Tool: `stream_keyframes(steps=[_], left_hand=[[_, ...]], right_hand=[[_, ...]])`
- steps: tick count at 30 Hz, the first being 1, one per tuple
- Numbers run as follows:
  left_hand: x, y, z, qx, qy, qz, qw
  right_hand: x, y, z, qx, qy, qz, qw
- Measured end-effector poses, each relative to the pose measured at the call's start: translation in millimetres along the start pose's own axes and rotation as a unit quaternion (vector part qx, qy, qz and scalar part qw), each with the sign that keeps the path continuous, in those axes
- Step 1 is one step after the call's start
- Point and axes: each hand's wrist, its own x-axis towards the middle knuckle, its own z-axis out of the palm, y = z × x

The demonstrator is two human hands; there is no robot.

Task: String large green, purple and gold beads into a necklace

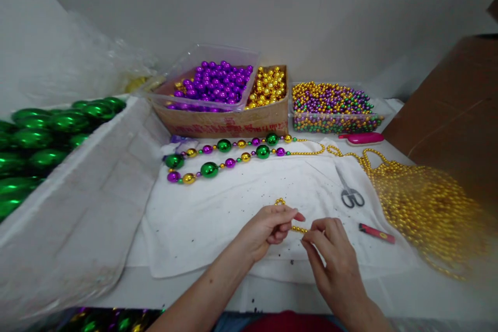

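- Fingers of the left hand (pixel 268 228) are curled closed around a strand of gold beads (pixel 299 229), a small loop of it showing above the knuckles.
- Thumb and forefinger of the right hand (pixel 330 249) pinch the same strand, which spans the short gap between the hands, over the near part of a white cloth (pixel 218 218).
- Red printing runs along the front of the cardboard box (pixel 229 123) behind the cloth; its characters are too blurred to read.
- Right of the hands lies a red lighter (pixel 376 233) with a small yellow mark, also unreadable.
- Scissors (pixel 352 197) with dark handles rest beyond the lighter; a pink tool (pixel 364 138) lies farther back, its front showing no readable lettering.
- Across the back of the cloth stretches a necklace (pixel 209 169) of green, purple and gold beads.
- Gold bead strands (pixel 424 207) are heaped at the right.
- Mixed small beads fill a clear tray (pixel 377 119) beside the printed box.
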Motion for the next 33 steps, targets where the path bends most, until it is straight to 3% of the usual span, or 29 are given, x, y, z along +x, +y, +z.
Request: stream_keyframes(steps=[3, 6, 8, 9, 11, 14, 17, 19, 23, 27, 30, 33], left_hand=[[-7.5, 10.2, -0.6, 0.226, 0.013, 0.061, 0.972], [-13.4, 14.6, 5.1, 0.452, 0.081, 0.135, 0.878], [-14.5, 11.9, 9.2, 0.516, 0.136, 0.172, 0.828], [-14.0, 8.9, 11.0, 0.516, 0.163, 0.189, 0.820], [-10.9, 0.7, 14.3, 0.457, 0.220, 0.215, 0.834], [-3.0, -10.7, 17.4, 0.262, 0.254, 0.225, 0.903], [3.4, -13.7, 15.4, 0.083, 0.176, 0.166, 0.967], [4.7, -10.6, 11.2, 0.039, 0.110, 0.111, 0.987], [2.0, -0.7, 1.3, 0.062, 0.067, 0.055, 0.994], [0.7, 0.1, -3.4, 0.095, 0.060, 0.029, 0.993], [2.6, -8.1, -2.5, 0.087, 0.098, 0.058, 0.990], [4.9, -19.6, 1.1, 0.093, 0.168, 0.125, 0.973]], right_hand=[[5.5, 5.8, 5.1, 0.061, -0.024, 0.016, 0.998], [13.1, 8.4, 13.9, 0.174, -0.055, 0.046, 0.982], [16.4, 9.1, 20.5, 0.256, -0.059, 0.104, 0.959], [17.5, 9.4, 23.3, 0.293, -0.056, 0.140, 0.944], [18.8, 10.3, 27.3, 0.355, -0.048, 0.213, 0.909], [20.7, 13.1, 28.9, 0.399, -0.025, 0.284, 0.871], [22.6, 15.8, 27.1, 0.383, -0.010, 0.317, 0.867], [23.3, 16.6, 25.3, 0.345, -0.011, 0.310, 0.886], [23.2, 16.4, 24.0, 0.261, -0.012, 0.255, 0.931], [21.7, 18.7, 26.7, 0.233, -0.006, 0.211, 0.949], [19.7, 20.8, 26.7, 0.214, 0.020, 0.204, 0.955], [16.5, 19.1, 24.2, 0.128, 0.070, 0.152, 0.978]])
